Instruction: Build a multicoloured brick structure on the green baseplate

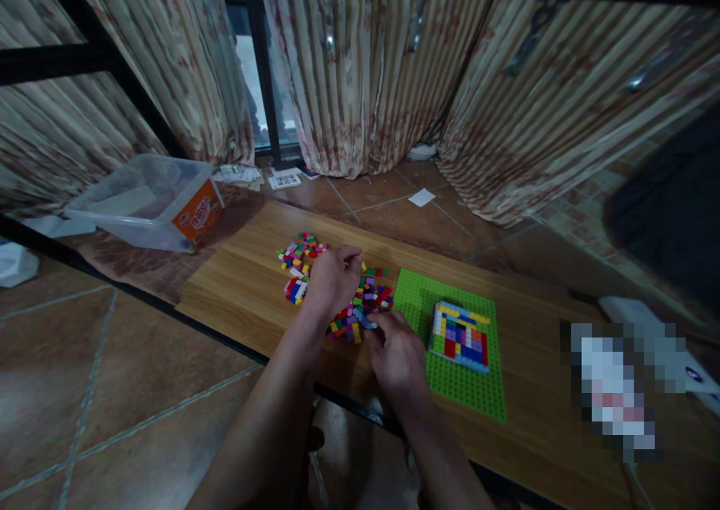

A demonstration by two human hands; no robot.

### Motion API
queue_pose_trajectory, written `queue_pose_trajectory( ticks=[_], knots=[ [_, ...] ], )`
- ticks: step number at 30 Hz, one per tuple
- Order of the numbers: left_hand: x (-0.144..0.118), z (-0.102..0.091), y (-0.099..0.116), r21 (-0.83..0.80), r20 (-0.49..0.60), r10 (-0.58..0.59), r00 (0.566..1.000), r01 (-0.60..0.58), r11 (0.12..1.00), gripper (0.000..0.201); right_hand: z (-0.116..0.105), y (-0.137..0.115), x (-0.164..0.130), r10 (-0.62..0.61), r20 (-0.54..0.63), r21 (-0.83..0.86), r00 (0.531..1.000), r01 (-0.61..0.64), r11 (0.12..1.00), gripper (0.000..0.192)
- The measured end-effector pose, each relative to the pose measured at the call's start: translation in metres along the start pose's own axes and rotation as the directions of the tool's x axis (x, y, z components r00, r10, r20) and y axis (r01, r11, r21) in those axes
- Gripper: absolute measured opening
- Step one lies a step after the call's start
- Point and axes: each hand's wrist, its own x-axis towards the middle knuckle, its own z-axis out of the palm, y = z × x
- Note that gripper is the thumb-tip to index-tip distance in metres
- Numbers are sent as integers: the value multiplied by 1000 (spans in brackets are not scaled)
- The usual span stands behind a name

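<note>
Head view, left hand: curled loosely, knuckles up, resting on the pile of small bricks; whether it holds one cannot be told.
Right hand: fingertips pinched at the pile's near edge; any brick in them is hidden.
Green baseplate: flat on the wooden board, right of the pile, long axis running away from the person.
Brick panel: lies on the baseplate.

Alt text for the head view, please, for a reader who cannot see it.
Both hands work a pile of small coloured bricks on a low wooden board: the left hand rests on the pile, the right hand pinches at its edge. Right of them, a green baseplate carries a partly built multicoloured block.
</note>
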Motion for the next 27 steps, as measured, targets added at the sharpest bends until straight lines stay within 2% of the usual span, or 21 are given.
queue_pose_trajectory(
  ticks=[10, 16, 19, 22, 27],
  knots=[
    [3, -12, -3, 51, -56, -6, 998, 9, 999, 30, 0, 3, 0, -20, -82, 20, 996, 22, 1000, 26],
    [3, -13, -8, 67, -44, 2, 999, 0, 998, 29, -2, 3, 2, 27, -138, 58, 990, -19, 998, 27],
    [1, -12, -10, 57, 17, 33, 999, -34, 998, 27, -5, 4, 4, 48, -176, 81, 983, -34, 996, 27],
    [-2, -8, -7, 57, 131, 77, 988, -85, 995, 28, -7, 6, 4, 56, -189, 78, 980, -42, 996, 27],
    [-11, 12, 7, 262, 274, 204, 940, -277, 925, 30, -9, 3, 5, 37, -152, 36, 988, -32, 999, 23]
  ],
)
